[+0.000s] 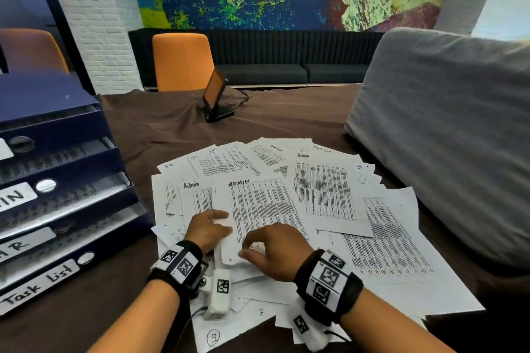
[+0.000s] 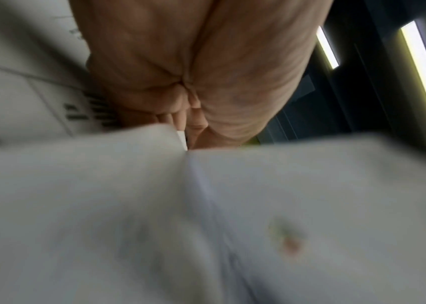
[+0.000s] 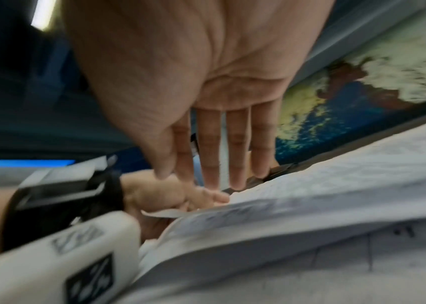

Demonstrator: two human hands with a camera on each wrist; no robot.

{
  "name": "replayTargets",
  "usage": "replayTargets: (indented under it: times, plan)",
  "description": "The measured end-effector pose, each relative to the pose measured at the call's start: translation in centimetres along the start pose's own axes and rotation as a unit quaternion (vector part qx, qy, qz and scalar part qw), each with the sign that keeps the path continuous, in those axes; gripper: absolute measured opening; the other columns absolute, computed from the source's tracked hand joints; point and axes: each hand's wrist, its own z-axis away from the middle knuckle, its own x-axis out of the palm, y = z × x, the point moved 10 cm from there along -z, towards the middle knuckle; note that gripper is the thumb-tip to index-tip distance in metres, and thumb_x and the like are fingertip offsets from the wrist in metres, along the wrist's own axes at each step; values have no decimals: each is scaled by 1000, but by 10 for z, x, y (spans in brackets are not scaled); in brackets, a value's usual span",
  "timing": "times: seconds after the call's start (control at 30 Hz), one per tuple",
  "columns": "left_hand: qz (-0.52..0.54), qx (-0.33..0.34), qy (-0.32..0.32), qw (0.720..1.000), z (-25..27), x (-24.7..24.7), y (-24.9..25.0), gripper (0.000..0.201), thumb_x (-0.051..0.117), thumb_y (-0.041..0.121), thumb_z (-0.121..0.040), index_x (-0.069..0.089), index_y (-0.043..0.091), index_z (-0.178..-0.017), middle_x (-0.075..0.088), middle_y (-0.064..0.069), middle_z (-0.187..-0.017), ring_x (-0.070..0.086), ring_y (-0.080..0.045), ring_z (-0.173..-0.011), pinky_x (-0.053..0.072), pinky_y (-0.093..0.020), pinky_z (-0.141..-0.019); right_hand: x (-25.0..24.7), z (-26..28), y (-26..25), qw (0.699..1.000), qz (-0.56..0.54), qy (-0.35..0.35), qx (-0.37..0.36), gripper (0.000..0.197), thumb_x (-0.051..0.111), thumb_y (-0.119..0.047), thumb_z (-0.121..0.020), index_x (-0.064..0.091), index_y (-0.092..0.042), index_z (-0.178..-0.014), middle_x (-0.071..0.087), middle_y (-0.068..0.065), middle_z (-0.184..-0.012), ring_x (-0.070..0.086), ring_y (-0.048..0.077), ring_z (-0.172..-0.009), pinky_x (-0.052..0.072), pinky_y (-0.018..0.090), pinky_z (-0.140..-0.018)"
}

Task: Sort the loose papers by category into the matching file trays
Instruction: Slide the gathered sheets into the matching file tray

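Note:
Loose printed papers [image 1: 381,241] lie fanned across the brown-covered table, headed Admin, HR and Task list. My left hand [image 1: 219,223] pinches the left edge of the top sheet headed ADMIN [image 1: 258,206]; the left wrist view shows its curled fingers [image 2: 180,115] on a white paper edge [image 2: 206,216]. My right hand [image 1: 251,246] hovers over that sheet's lower left corner, and the right wrist view shows its fingers [image 3: 235,160] straight above the lifted sheet [image 3: 323,191]. A dark blue stack of file trays [image 1: 86,157] stands at the left, labelled "MIN", "AR" and "Task list".
A large grey cushion [image 1: 447,135] crowds the table's right side beside the papers. A tablet on a black stand [image 1: 215,97] sits at the far middle, with an orange chair [image 1: 183,60] behind it. Bare brown cloth [image 1: 160,123] lies between trays and tablet.

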Motion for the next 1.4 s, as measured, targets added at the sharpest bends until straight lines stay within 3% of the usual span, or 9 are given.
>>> replayTargets:
  times: [0.13, 0.23, 0.43, 0.57, 0.67, 0.8, 1.13, 1.3, 1.4]
  plan:
    - [-2, -1, -12, 1000, -2, -16, 8, 42, 55, -14, -87, 71, 18, -110, 69, -7, -110, 71, -38, -96, 57, -45, -89, -17, 14, 62, 980, -138, 48, 138, 36, 59, -58, -90, 68, -32, -113, 67, -15, -122, 62, 7, -109, 48, 34, -97]
    - [-33, -8, -40, 999, 8, -21, 5, 41, 50, -7, -89, 76, 18, -107, 70, 4, -100, 60, -25, -78, 48, -32, -71, -16, 31, 106, 934, -273, 95, 209, 17, 66, -44, -91, 69, -32, -103, 69, -11, -113, 63, 6, -106, 50, 41, -100]
    - [-31, 41, -57, 997, 23, 6, 7, 17, 68, 7, -92, 75, 19, -102, 70, -2, -114, 66, -19, -106, 49, -34, -98, 7, 41, 137, 912, -297, 67, 275, 38, 72, -41, -87, 62, -29, -122, 60, -6, -118, 62, 14, -111, 50, 38, -100]
    - [-51, 46, -76, 995, 22, 4, 8, 38, 73, 7, -88, 69, 24, -121, 65, 4, -124, 61, -18, -115, 41, -33, -107, 1, 30, 131, 891, -378, 69, 242, 24, 74, -20, -88, 65, -24, -110, 67, 3, -116, 65, 15, -106, 54, 38, -96]
    - [-54, 25, -69, 996, 19, -17, 3, 42, 74, 3, -86, 70, 35, -113, 63, -2, -132, 63, -26, -117, 43, -46, -111, -24, 35, 162, 895, -304, 120, 304, 27, 69, -25, -91, 64, -20, -117, 63, 4, -124, 61, 20, -111, 49, 36, -95]
    - [-78, 19, -53, 995, 21, -40, 1, 47, 69, -2, -88, 65, 22, -129, 58, 0, -128, 54, -13, -114, 34, -25, -104, -49, 68, 229, 856, -189, 168, 451, 44, 69, -44, -88, 63, -23, -126, 60, 8, -134, 59, 31, -117, 45, 40, -100]
    - [-45, -1, -61, 997, 21, -34, -15, 43, 71, -2, -86, 70, 32, -112, 63, -5, -132, 61, -25, -121, 41, -43, -113, -28, 63, 240, 864, -89, 73, 490, 30, 73, -34, -82, 71, -32, -112, 54, 10, -136, 37, 35, -131, 35, 43, -109]
    - [-39, 10, -65, 997, 24, -28, -9, 45, 68, -2, -90, 65, 19, -130, 61, -1, -126, 62, -10, -101, 45, -19, -92, -24, 61, 234, 872, -38, 17, 488, 26, 70, -43, -84, 74, -25, -101, 62, 8, -123, 35, 39, -129, 39, 51, -107]
    - [-41, 11, -72, 996, 26, -24, -8, 46, 67, -1, -90, 63, 18, -132, 59, -3, -128, 57, -14, -109, 38, -21, -97, -31, 68, 241, 852, -46, 71, 517, 57, 80, -50, -72, 62, -16, -115, 55, 15, -130, 46, 41, -123, 46, 51, -101]
